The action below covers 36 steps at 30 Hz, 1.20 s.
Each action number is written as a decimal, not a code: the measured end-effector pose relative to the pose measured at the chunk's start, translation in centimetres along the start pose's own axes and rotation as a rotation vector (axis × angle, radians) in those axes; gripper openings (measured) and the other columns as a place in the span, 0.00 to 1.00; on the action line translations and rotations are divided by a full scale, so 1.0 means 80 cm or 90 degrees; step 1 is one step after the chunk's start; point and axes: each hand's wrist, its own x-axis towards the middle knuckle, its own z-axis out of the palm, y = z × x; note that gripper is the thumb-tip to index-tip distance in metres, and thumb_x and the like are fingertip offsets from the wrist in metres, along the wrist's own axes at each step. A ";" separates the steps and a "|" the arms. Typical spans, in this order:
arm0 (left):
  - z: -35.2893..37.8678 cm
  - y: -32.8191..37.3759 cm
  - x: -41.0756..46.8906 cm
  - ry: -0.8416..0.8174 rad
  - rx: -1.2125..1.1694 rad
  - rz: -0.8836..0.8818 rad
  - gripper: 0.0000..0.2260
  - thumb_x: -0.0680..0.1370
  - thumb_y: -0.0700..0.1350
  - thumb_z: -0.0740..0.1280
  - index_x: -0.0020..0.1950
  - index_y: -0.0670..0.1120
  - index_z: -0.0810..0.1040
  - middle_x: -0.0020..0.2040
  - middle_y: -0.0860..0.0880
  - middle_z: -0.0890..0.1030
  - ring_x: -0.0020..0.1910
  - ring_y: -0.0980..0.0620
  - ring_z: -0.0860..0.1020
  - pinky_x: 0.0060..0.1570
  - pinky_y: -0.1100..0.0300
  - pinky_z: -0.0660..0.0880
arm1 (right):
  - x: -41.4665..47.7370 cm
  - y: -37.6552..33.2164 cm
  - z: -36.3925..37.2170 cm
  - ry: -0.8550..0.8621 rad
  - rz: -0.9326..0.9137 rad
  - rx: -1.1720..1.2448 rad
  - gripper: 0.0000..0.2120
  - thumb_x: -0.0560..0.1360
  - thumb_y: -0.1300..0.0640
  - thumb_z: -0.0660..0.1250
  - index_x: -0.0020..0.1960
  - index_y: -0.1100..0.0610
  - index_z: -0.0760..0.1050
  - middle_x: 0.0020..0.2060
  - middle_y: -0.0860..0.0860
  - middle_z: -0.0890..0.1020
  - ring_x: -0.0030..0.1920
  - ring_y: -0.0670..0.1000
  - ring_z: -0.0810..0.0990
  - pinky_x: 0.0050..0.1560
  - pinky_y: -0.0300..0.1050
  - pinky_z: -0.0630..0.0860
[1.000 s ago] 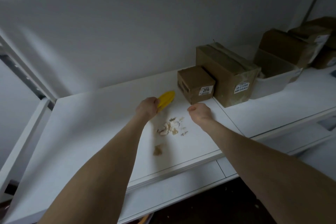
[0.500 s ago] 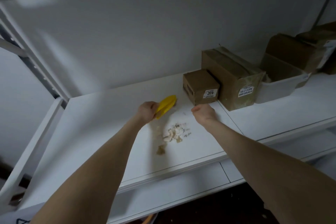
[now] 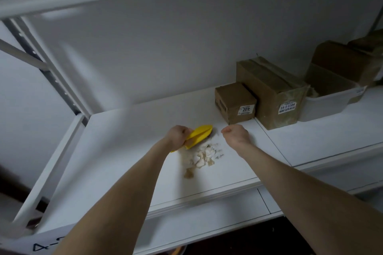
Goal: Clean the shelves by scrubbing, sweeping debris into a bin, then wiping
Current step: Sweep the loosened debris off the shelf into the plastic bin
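Note:
My left hand (image 3: pixel 177 135) grips the handle of a yellow brush (image 3: pixel 200 134), whose head lies on the white shelf (image 3: pixel 128 151) just behind a small heap of pale debris (image 3: pixel 204 156). A separate brownish crumb (image 3: pixel 189 174) sits nearer the shelf's front edge. My right hand (image 3: pixel 236 135) is curled into a loose fist and holds nothing that I can see. It rests on the shelf to the right of the debris.
A small cardboard box (image 3: pixel 235 102) and a larger taped box (image 3: pixel 271 93) stand at the back right of my hands. Farther right are a white plastic bin (image 3: pixel 331 103) and more boxes (image 3: pixel 348 62). A metal upright (image 3: pixel 47 68) bounds the shelf's left end.
The brush head has come closer to the debris heap, and both hands have shifted slightly along the shelf. The camera has tilted up and to the left.

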 end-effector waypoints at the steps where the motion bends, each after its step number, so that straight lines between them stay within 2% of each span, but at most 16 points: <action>1: 0.001 -0.002 0.003 0.053 -0.014 -0.001 0.17 0.82 0.46 0.55 0.35 0.44 0.69 0.28 0.49 0.69 0.31 0.49 0.69 0.31 0.61 0.64 | 0.001 0.000 -0.002 0.002 0.003 0.007 0.13 0.79 0.59 0.59 0.58 0.57 0.80 0.60 0.56 0.79 0.60 0.58 0.76 0.60 0.47 0.74; 3: 0.004 -0.005 0.012 0.131 -0.053 -0.011 0.18 0.82 0.45 0.54 0.32 0.45 0.68 0.31 0.45 0.74 0.36 0.45 0.73 0.35 0.58 0.67 | 0.004 0.003 -0.006 0.009 0.017 0.022 0.13 0.79 0.59 0.60 0.58 0.56 0.80 0.60 0.55 0.79 0.61 0.58 0.76 0.60 0.46 0.73; 5: 0.006 -0.004 0.022 0.154 -0.046 -0.025 0.16 0.82 0.45 0.53 0.36 0.44 0.70 0.40 0.38 0.79 0.41 0.40 0.77 0.43 0.53 0.72 | 0.005 0.008 -0.008 0.014 0.030 0.028 0.12 0.79 0.60 0.60 0.59 0.56 0.80 0.60 0.55 0.79 0.60 0.57 0.76 0.61 0.46 0.74; 8: 0.014 0.014 0.038 0.136 0.014 -0.015 0.16 0.82 0.46 0.52 0.45 0.40 0.76 0.49 0.37 0.80 0.50 0.39 0.78 0.50 0.52 0.73 | 0.007 0.017 -0.011 0.015 0.044 0.022 0.12 0.79 0.60 0.60 0.58 0.56 0.79 0.59 0.54 0.79 0.60 0.57 0.77 0.61 0.47 0.75; 12: 0.033 0.033 0.058 0.058 0.089 -0.011 0.16 0.82 0.48 0.51 0.51 0.41 0.75 0.53 0.41 0.79 0.53 0.41 0.76 0.48 0.55 0.70 | 0.010 0.034 -0.012 0.021 0.061 -0.001 0.13 0.79 0.61 0.60 0.57 0.55 0.80 0.58 0.54 0.80 0.59 0.56 0.78 0.60 0.47 0.76; 15: 0.033 0.040 0.055 -0.022 0.114 0.028 0.14 0.82 0.46 0.51 0.45 0.44 0.72 0.46 0.41 0.77 0.44 0.43 0.76 0.43 0.56 0.70 | 0.010 0.042 -0.013 0.012 0.063 -0.041 0.13 0.79 0.59 0.59 0.59 0.55 0.80 0.59 0.54 0.80 0.60 0.57 0.77 0.61 0.50 0.75; 18: 0.025 0.042 0.034 -0.115 0.067 0.056 0.13 0.83 0.46 0.52 0.40 0.46 0.69 0.34 0.46 0.70 0.27 0.51 0.67 0.25 0.65 0.64 | 0.007 0.038 -0.010 0.029 0.062 -0.072 0.14 0.80 0.57 0.58 0.59 0.58 0.79 0.59 0.56 0.80 0.59 0.58 0.77 0.59 0.49 0.76; 20: 0.018 0.039 0.017 -0.176 0.036 0.043 0.14 0.83 0.48 0.53 0.39 0.47 0.68 0.30 0.47 0.66 0.24 0.52 0.62 0.22 0.67 0.59 | 0.003 0.031 -0.006 0.031 0.060 -0.078 0.15 0.80 0.55 0.58 0.60 0.60 0.78 0.59 0.57 0.80 0.59 0.59 0.77 0.57 0.48 0.75; 22: 0.015 0.039 0.006 -0.202 0.023 0.037 0.14 0.83 0.49 0.54 0.41 0.46 0.72 0.31 0.48 0.67 0.26 0.51 0.63 0.25 0.64 0.60 | 0.002 0.026 -0.004 0.021 0.064 -0.065 0.15 0.80 0.54 0.59 0.60 0.60 0.78 0.59 0.58 0.80 0.59 0.59 0.77 0.55 0.47 0.74; 24: 0.008 0.035 -0.006 -0.142 0.028 0.051 0.14 0.83 0.47 0.55 0.44 0.42 0.75 0.34 0.49 0.69 0.35 0.51 0.68 0.34 0.61 0.63 | -0.001 0.019 -0.002 0.005 0.060 -0.048 0.15 0.80 0.55 0.60 0.60 0.62 0.78 0.58 0.59 0.80 0.57 0.60 0.78 0.52 0.45 0.74; 26: 0.000 0.025 -0.015 -0.034 -0.009 0.045 0.15 0.82 0.45 0.56 0.38 0.43 0.70 0.34 0.49 0.69 0.39 0.51 0.68 0.37 0.61 0.62 | -0.004 0.011 -0.004 -0.002 0.058 -0.037 0.15 0.80 0.56 0.60 0.60 0.64 0.77 0.58 0.59 0.80 0.57 0.60 0.78 0.52 0.46 0.75; 29: -0.018 -0.001 -0.022 0.084 -0.061 -0.038 0.18 0.82 0.45 0.53 0.33 0.45 0.64 0.30 0.48 0.67 0.30 0.49 0.66 0.29 0.60 0.62 | -0.008 0.006 -0.003 -0.025 0.069 -0.045 0.14 0.79 0.60 0.60 0.58 0.67 0.77 0.55 0.61 0.80 0.52 0.60 0.79 0.50 0.47 0.76; 31: -0.025 -0.013 -0.031 0.098 -0.061 -0.114 0.17 0.82 0.45 0.52 0.34 0.43 0.64 0.29 0.46 0.66 0.26 0.49 0.65 0.25 0.61 0.61 | -0.009 0.006 0.003 -0.053 0.066 -0.048 0.09 0.79 0.60 0.60 0.51 0.64 0.77 0.48 0.59 0.80 0.45 0.57 0.76 0.43 0.43 0.72; 33: -0.021 -0.019 -0.044 0.079 -0.052 -0.173 0.15 0.83 0.46 0.51 0.40 0.41 0.68 0.29 0.44 0.67 0.23 0.49 0.64 0.23 0.63 0.59 | -0.010 0.007 0.011 -0.067 0.064 -0.053 0.06 0.78 0.60 0.60 0.45 0.60 0.73 0.43 0.56 0.76 0.44 0.57 0.75 0.40 0.41 0.69; 34: -0.014 -0.018 -0.049 0.060 -0.047 -0.185 0.15 0.83 0.47 0.51 0.45 0.40 0.70 0.29 0.41 0.70 0.23 0.49 0.64 0.22 0.65 0.59 | -0.010 0.009 0.015 -0.070 0.063 -0.058 0.09 0.78 0.59 0.60 0.40 0.59 0.71 0.41 0.56 0.74 0.43 0.57 0.74 0.38 0.41 0.68; 36: 0.005 -0.012 -0.057 0.027 -0.040 -0.181 0.17 0.83 0.47 0.51 0.53 0.37 0.74 0.37 0.32 0.75 0.22 0.48 0.63 0.19 0.68 0.59 | -0.011 0.012 0.022 -0.071 0.059 -0.074 0.14 0.77 0.59 0.60 0.33 0.57 0.65 0.36 0.55 0.72 0.39 0.56 0.71 0.30 0.40 0.63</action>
